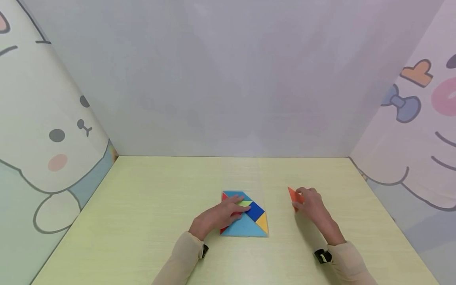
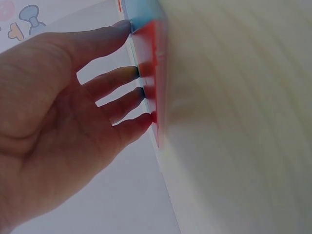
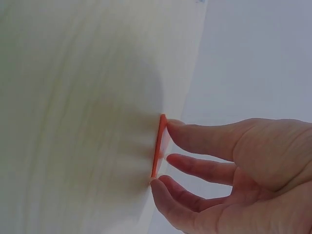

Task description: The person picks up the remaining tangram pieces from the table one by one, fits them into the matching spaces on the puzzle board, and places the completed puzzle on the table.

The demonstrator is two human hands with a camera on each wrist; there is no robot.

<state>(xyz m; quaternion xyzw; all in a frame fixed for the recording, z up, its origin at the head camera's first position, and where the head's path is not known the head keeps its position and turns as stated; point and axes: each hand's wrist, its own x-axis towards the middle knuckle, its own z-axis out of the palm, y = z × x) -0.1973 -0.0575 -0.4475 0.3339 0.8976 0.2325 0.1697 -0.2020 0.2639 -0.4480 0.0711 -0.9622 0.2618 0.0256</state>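
A tangram set (image 1: 243, 227) lies on the table in front of me, with light blue, red, yellow-green, dark blue and yellow pieces. My left hand (image 1: 220, 215) rests its spread fingertips on these pieces, hiding part of the left side. In the left wrist view its fingers and thumb touch a red piece (image 2: 149, 73) and the blue one beside it, without curling round them. To the right, my right hand (image 1: 314, 205) pinches an orange triangular tangram piece (image 1: 293, 196) by its edges. The right wrist view shows this orange triangle (image 3: 158, 146) edge-on between thumb and fingers, close to the tabletop.
The pale wood-grain table (image 1: 160, 190) ends at a plain grey-white back wall (image 1: 231, 79). Cartoon-printed panels (image 1: 53, 107) stand along the sides. A dark strap (image 1: 322, 256) sits at the right wrist.
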